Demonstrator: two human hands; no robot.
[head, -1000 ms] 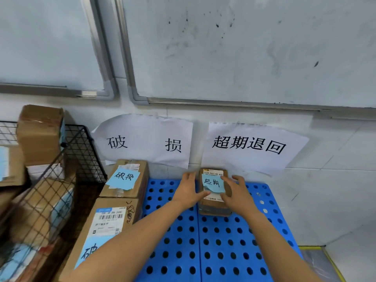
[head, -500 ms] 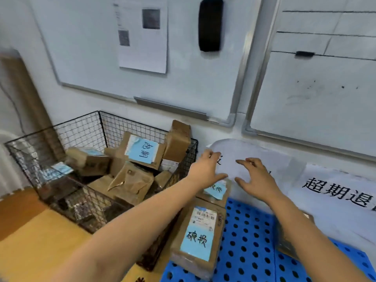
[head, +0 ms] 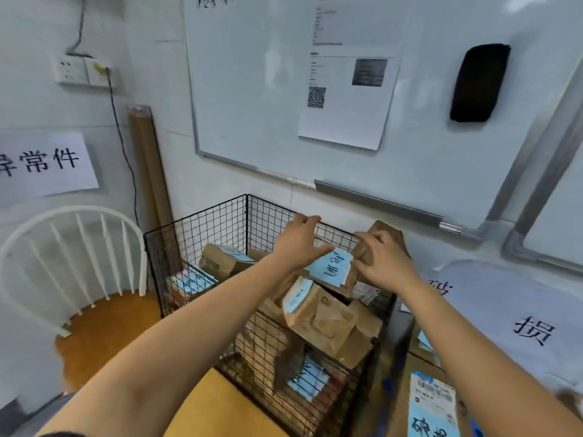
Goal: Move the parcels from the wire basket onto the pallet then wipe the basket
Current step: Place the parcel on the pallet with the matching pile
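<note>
The fingers point(head: 304, 219) of the left hand point(head: 296, 244) are spread and bent, clasping nothing. They are poised over the far rim of the black wire basket point(head: 195, 234), and the thumb is at the edge of the pale blue handwritten note on a brown cardboard parcel point(head: 331, 268). The right hand point(head: 385, 263) has its fingers point(head: 366, 246) curled at that parcel's right end. Whether they actually grip it cannot be told.

The parcel lies tilted on top of the heap inside the basket, above a crumpled brown paper parcel point(head: 321, 316) and just beside an upright brown box point(head: 391, 234). Right of the basket lies a flat cardboard box with a blue label point(head: 432, 405). A white spindle-back chair point(head: 72, 247) stands to the left, and a whiteboard point(head: 252, 89) with a black eraser point(head: 479, 83) hangs on the wall behind.
</note>
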